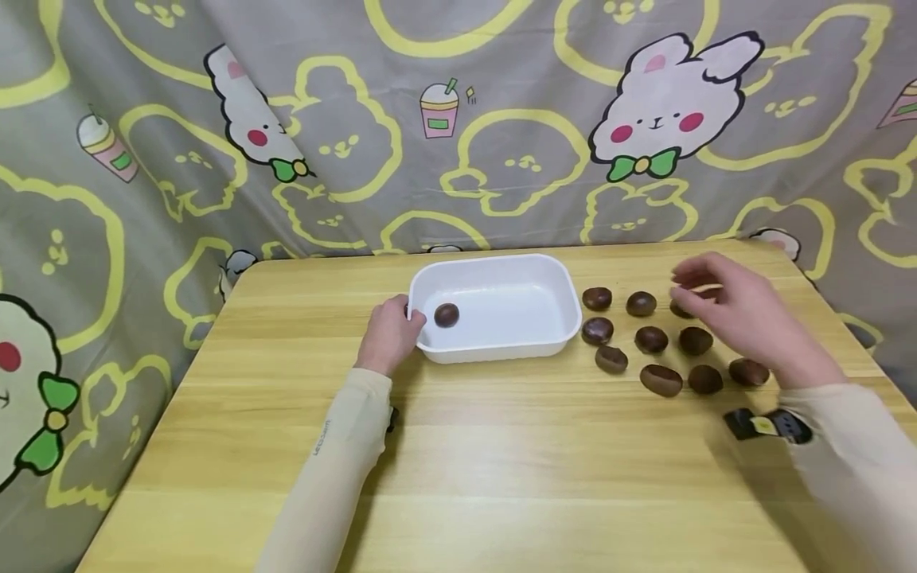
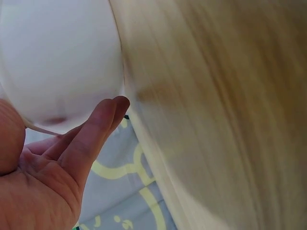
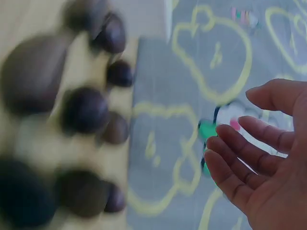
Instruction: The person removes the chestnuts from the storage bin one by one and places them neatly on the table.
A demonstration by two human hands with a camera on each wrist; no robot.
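Note:
A white plastic basin (image 1: 501,348) with rounded corners stands on the table, one brown chestnut (image 1: 447,315) lying inside near its left end. My left hand (image 1: 388,334) grips the basin's left end, thumb over the rim and fingers along the outer wall, as the left wrist view also shows. To the right of the basin several loose chestnuts (image 1: 651,340) lie in rough rows. Above the back right of them hovers my right hand (image 1: 745,310), partly covering a chestnut (image 1: 686,309) there. In the right wrist view its fingers (image 3: 249,148) are spread, slightly bent, and hold nothing.
The wooden table (image 1: 458,461) runs back to a grey curtain (image 1: 516,95) printed with yellow outlines and rabbits, which hangs along the rear and left edges. A dark strap device (image 1: 770,426) sits on the right wrist.

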